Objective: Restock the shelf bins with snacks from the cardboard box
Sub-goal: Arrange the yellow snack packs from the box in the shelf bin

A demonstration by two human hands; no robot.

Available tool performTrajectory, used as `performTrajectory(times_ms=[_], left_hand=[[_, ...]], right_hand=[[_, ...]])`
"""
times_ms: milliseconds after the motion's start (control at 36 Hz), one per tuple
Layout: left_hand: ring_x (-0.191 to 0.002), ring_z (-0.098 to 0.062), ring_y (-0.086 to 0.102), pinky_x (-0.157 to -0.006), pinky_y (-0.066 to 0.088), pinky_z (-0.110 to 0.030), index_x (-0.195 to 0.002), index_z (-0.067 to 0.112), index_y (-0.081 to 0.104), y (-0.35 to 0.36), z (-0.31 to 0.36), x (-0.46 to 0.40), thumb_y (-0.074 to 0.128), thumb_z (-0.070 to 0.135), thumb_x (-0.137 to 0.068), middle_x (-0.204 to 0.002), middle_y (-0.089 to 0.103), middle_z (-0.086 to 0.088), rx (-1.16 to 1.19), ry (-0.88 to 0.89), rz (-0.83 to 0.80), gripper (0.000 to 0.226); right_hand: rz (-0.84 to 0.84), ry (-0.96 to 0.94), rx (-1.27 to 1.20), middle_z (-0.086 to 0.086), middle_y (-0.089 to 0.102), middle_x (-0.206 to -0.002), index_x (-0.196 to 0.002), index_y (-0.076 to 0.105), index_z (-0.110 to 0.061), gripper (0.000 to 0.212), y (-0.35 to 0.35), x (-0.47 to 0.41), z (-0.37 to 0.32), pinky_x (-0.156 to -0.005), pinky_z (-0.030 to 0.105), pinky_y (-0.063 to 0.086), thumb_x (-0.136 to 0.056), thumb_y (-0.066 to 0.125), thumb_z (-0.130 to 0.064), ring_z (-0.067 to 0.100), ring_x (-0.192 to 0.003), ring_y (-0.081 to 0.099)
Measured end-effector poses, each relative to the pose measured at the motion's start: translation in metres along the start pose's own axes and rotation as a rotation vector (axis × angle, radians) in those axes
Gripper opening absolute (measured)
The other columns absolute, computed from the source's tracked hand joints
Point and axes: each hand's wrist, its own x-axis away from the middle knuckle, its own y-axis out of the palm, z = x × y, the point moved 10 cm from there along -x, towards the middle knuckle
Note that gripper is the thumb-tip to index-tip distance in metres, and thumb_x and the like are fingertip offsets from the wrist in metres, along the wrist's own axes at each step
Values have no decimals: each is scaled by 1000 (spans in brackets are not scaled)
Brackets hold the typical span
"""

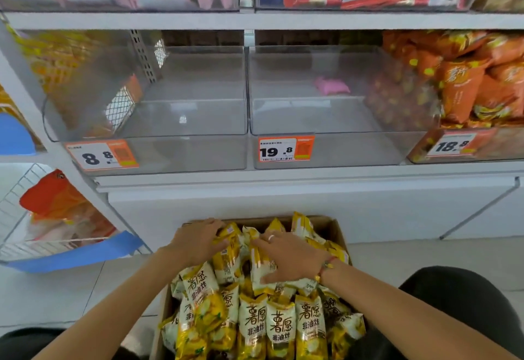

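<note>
A cardboard box (330,225) on the floor below me is full of yellow-and-white snack packs (280,328). My left hand (195,243) lies on the packs at the box's far left, its fingers curled around a bunch of them. My right hand (289,257) lies on the packs (259,267) in the middle of the box, fingers bent over them, a ring on one finger. Above, two clear shelf bins stand side by side: the left bin (181,150), tagged 8.8, holds nothing; the right bin (354,150), tagged 19.8, holds only one pink pack (331,85).
A bin of orange snack packs (465,87) stands to the right, tagged 18.8. Bins on the upper shelf (255,19) hold pink and red packs. A wire basket (37,218) with orange bags hangs at the left. My dark-clothed knees flank the box.
</note>
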Motion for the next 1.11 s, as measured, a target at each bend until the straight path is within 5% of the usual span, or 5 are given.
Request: performTrajectory(times_ms=[222, 528, 750, 889, 1111], left_hand=[[-119, -11, 53, -90, 43, -30, -143, 31, 36, 19, -4, 15, 46, 48, -96, -140, 41, 10, 114, -38, 32, 51], [-121, -14, 50, -95, 44, -33, -141, 31, 39, 19, -2, 8, 50, 49, -94, -134, 49, 6, 100, -52, 25, 52], [-130, -17, 42, -100, 37, -30, -143, 26, 39, -2, 13, 11, 54, 44, -94, -144, 43, 5, 83, -32, 163, 55], [-125, -5, 45, -103, 38, -26, -136, 37, 43, -28, 39, 32, 65, 34, -89, -138, 45, 13, 542, 127, 273, 51], [-127, 10, 38, -104, 38, -24, -139, 44, 40, -61, 72, 62, 71, 49, -73, -139, 44, 25, 904, 302, 182, 72]], right_hand=[[14, 72, 3, 16, 24, -154, -151, 22, -24, 100, 13, -13, -3, -115, 53, 20, -72, 70, -62, 34, -143, 18], [69, 173, -345, 6, 39, -146, -150, 16, -18, 106, 13, 13, 14, -109, 35, 30, -71, 75, -58, 24, -135, 33], [175, 280, -992, -10, 41, -138, -143, 32, -25, 90, 1, 36, 39, -101, 22, 38, -70, 77, -52, 7, -129, 38], [302, 406, -1445, -6, 57, -122, -130, 45, -23, 95, -19, 63, 50, -92, 23, 44, -50, 76, -64, 4, -107, 56], [-65, 155, -2018, 13, 63, -126, -127, 60, -17, 82, -29, 71, 5, -80, 28, 49, -63, 73, -67, 26, -107, 64]])
